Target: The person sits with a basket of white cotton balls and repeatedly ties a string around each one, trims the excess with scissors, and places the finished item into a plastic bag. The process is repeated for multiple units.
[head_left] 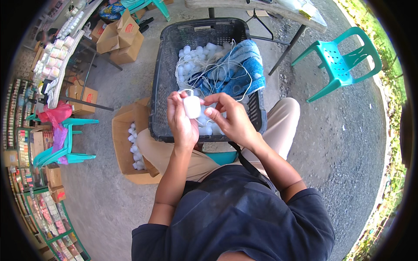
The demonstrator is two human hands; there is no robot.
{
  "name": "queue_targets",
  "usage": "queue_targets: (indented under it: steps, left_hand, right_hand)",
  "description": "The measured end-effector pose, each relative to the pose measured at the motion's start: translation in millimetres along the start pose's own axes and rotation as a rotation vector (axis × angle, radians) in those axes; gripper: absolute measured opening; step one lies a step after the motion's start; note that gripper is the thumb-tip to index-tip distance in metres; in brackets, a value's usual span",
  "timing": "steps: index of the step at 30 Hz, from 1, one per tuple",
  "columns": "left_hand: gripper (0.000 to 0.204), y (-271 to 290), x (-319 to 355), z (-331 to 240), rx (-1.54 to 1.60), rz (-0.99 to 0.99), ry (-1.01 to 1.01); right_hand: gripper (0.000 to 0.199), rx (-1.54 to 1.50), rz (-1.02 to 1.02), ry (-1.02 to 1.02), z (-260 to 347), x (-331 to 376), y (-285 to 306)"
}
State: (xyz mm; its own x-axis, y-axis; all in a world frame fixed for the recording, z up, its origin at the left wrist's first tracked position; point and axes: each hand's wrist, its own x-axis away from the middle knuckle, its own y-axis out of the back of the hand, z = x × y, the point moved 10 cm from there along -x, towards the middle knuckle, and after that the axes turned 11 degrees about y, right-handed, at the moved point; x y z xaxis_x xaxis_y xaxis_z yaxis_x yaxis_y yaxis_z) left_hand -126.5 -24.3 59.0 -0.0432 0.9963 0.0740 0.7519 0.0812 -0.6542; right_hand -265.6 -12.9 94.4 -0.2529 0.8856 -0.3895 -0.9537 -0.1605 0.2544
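Observation:
Upright in my left hand point(183, 124) is a white rounded block point(192, 107), smooth, with a loop of white string at its top. The fingers of that hand are closed around its left side. My right hand point(235, 119) is at the block's right edge, its index fingertip at or very near the surface. A gap shows between the right thumb and index finger, and I see nothing held there. Below both hands stands a black plastic crate point(157, 87) containing many similar white pieces point(191, 61), tangled white string point(217, 65) and a blue patterned towel point(250, 71).
A cardboard box point(119, 148) with more white pieces stands left of my knee. Teal plastic chairs are at right point(342, 63) and left point(65, 143). Tables stand at far right point(278, 11) and upper left point(65, 69). Open cartons point(119, 39) and stocked shelves point(48, 213) line the left.

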Motion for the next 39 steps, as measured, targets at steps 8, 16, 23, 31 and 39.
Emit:
queue_targets:
  steps: [8, 16, 23, 31, 39]
  left_hand:
    - [0.049, -26.8, 6.3, -12.3, -0.311, 0.235, -0.063]
    - [0.039, 54.5, -2.5, -54.4, 0.143, 0.141, 0.073]
    - [0.052, 83.4, 10.1, -80.1, -0.003, 0.117, 0.120]
    - [0.055, 51.0, -0.7, -71.1, -0.118, 0.164, 0.111]
    - [0.058, 50.2, 2.7, -158.2, -0.137, 0.159, -0.096]
  right_hand:
    - [0.017, 0.243, -0.020, 0.198, 9.1, -18.3, -31.8]
    - [0.012, 0.236, 0.197, 0.293, 15.3, -21.9, -78.7]
    - [0.028, 0.844, 0.024, 0.219, -73.8, -104.6, 50.4]
    - [0.035, 1.284, 0.721, 0.160, -203.5, -144.7, -18.7]
    - [0.020, -0.072, -0.173, 0.254, -23.7, -226.9, 168.7]
